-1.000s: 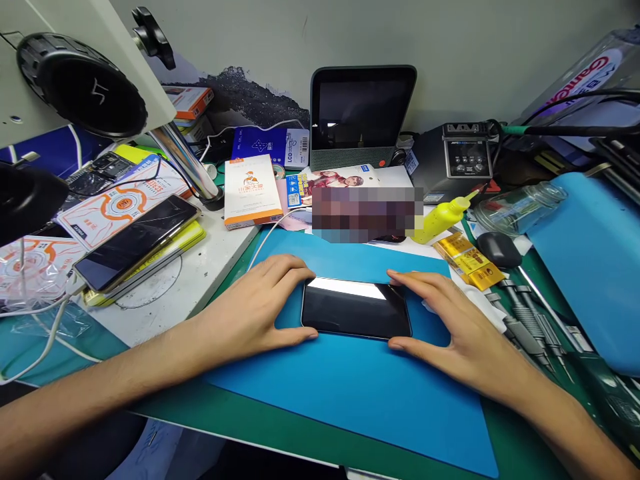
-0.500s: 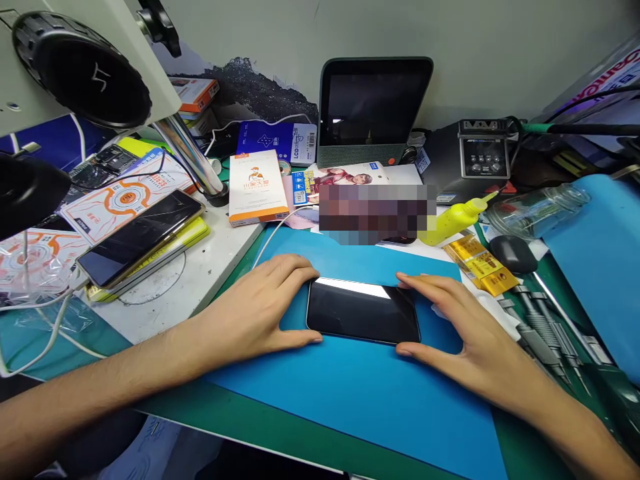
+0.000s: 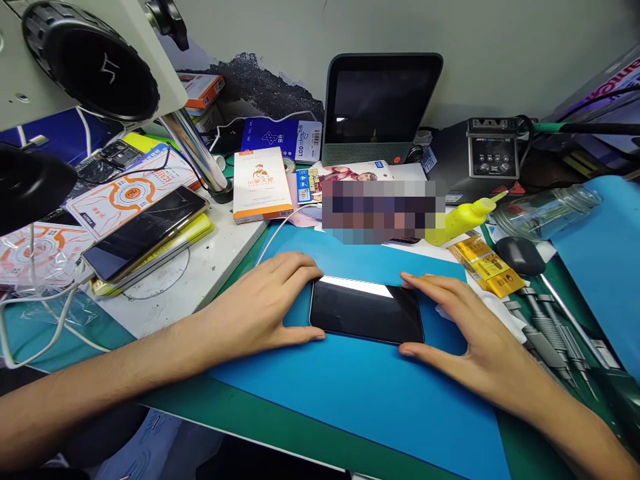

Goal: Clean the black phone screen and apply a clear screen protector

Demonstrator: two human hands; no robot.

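Room in front, clutter at the back
The blue mat (image 3: 380,407) is bare on the near side of the phone (image 3: 367,312). A white box (image 3: 263,181) and yellow bottle (image 3: 463,220) block the back; tools (image 3: 543,333) crowd the right.

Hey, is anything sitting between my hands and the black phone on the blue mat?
Nothing visible is in the way: your left hand and right hand already reach the edges of the black phone at opposite ends, with blue mat beneath.
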